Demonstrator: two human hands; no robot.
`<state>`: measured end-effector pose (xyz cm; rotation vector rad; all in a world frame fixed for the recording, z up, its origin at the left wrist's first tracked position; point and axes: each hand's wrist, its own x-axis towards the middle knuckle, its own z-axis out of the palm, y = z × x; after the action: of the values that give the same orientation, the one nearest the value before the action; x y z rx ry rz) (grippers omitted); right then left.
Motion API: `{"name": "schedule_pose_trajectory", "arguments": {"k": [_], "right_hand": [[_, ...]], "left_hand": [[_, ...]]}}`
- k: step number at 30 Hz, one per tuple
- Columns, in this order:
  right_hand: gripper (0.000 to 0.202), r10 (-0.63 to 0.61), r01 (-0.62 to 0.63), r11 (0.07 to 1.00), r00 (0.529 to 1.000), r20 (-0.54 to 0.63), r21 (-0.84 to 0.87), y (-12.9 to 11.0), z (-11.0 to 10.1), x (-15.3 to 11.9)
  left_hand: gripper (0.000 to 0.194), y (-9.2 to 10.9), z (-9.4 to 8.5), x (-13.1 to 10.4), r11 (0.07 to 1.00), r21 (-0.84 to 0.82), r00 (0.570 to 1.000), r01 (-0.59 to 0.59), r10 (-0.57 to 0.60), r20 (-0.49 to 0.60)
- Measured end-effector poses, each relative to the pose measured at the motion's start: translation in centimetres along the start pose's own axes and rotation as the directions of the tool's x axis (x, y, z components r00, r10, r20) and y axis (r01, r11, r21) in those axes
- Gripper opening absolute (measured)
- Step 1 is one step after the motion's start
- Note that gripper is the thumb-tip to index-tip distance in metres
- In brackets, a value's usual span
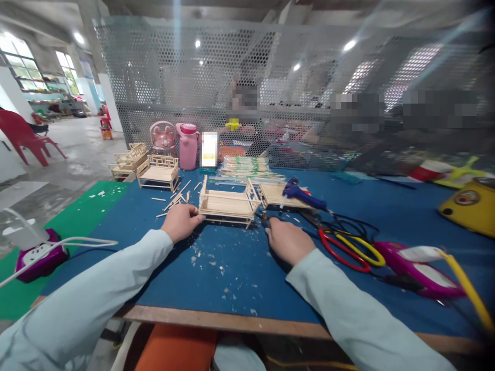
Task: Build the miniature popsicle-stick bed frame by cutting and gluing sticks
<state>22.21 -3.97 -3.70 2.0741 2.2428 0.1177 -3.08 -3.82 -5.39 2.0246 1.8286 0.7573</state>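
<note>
Head view: pale stick-built bed frame [228, 204], upright, left hand [181, 221] touching.

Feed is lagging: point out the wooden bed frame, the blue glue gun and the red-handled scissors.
wooden bed frame [228, 203]: head view, flat slatted deck.
blue glue gun [299, 195]: head view, body.
red-handled scissors [340, 255]: head view, red handle loop.
</note>
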Motion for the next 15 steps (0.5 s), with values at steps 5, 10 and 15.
{"name": "schedule_pose_trajectory", "arguments": {"k": [5,10,15], "right_hand": [[0.024,-0.050,0.048,0.997,0.998,0.031,0.058,0.9,-0.6,4.1],[0.022,-0.063,0.062,0.983,0.998,-0.002,0.170,3.0,-0.6,4.8],[0.018,0.005,0.025,0.958,0.994,-0.105,0.287,4.5,-0.3,4.5]], "left_hand": [[0.024,0.1,0.3,-0.2,1.000,-0.022,1.000,-0.020,0.020,0.011],[0.025,1.1,0.7,-1.0,0.995,-0.011,0.994,-0.101,0.102,0.040],[0.031,-0.2,-3.0,-0.1,0.996,0.043,0.994,-0.083,0.080,0.072]]}}
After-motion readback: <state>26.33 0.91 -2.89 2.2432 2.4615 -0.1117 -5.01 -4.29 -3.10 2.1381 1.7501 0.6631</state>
